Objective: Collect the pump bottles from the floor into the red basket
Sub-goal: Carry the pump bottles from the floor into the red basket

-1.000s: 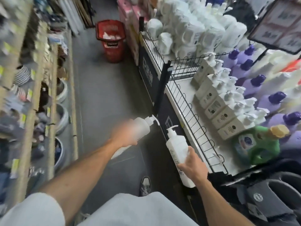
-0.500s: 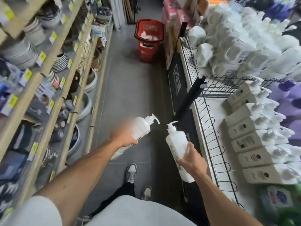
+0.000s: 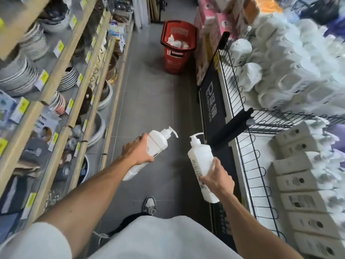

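Two hands, left [image 3: 137, 153] and right [image 3: 217, 176], each grip one white pump bottle [image 3: 157, 142] [image 3: 200, 159].

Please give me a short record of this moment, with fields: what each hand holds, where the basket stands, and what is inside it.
left hand: grips the left bottle, a white pump bottle, tilted, pump pointing ahead
right hand: grips the right bottle, white, near upright, pump on top
red basket: stands on the floor farther up the aisle, apart from both hands
basket contents: white items, too small to identify
task state: both held bottles not yet in the basket
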Demonstrator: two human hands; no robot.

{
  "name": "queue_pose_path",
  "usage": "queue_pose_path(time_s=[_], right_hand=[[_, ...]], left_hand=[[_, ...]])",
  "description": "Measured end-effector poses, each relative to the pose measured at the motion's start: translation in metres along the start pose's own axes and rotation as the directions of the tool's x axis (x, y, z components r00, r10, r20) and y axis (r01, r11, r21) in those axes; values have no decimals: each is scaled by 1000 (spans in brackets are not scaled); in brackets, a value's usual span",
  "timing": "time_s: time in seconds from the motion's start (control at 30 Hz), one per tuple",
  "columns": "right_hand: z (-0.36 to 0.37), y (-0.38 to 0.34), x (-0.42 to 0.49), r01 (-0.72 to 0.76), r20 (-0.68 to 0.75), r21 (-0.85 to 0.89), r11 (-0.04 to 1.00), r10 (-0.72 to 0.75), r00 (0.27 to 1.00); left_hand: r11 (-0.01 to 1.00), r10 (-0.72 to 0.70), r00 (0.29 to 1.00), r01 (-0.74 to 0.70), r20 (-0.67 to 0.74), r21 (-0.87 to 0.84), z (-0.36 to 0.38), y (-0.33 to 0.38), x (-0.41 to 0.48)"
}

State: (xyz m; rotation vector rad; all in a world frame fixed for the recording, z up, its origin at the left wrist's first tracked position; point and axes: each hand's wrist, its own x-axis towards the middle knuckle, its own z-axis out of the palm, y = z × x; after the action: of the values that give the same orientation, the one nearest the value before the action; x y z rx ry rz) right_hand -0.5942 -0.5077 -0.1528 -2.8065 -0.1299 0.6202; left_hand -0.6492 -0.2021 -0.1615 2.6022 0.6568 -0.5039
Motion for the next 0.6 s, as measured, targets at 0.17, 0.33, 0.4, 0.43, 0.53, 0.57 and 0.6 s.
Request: queue_pose_path(time_s=[0.17,0.33,0.4,0.43,0.53,0.57,0.6], right_hand=[[-7,-32,43,-4,17,-4,1000,4,1000],[-11,-63,100,-11,59,1,1000,11,998],[-14,-79,130,-19,78,16,1000,18,997],[-16,-87,146,-19,82,24,1000,17,996],[-26,-113,195,-2,105,18,1000,0,994],[-31,-122,211,3,108,19,1000,-5,994],[-37,-130,227,10,105,19,1000,-12,994]], left_hand=[[999,-28,1000,27,-4,-17,-26,-19,46],[998,-47,999,47,6,-30,-44,-28,100],[998,-57,998,58,17,-28,-53,-28,126],[998,-65,998,66,19,-22,-58,-28,139],[995,-98,995,98,28,-20,-77,-28,178],[994,-105,994,106,33,-16,-84,-28,191],[994,-112,993,113,36,-7,-92,-27,205]])
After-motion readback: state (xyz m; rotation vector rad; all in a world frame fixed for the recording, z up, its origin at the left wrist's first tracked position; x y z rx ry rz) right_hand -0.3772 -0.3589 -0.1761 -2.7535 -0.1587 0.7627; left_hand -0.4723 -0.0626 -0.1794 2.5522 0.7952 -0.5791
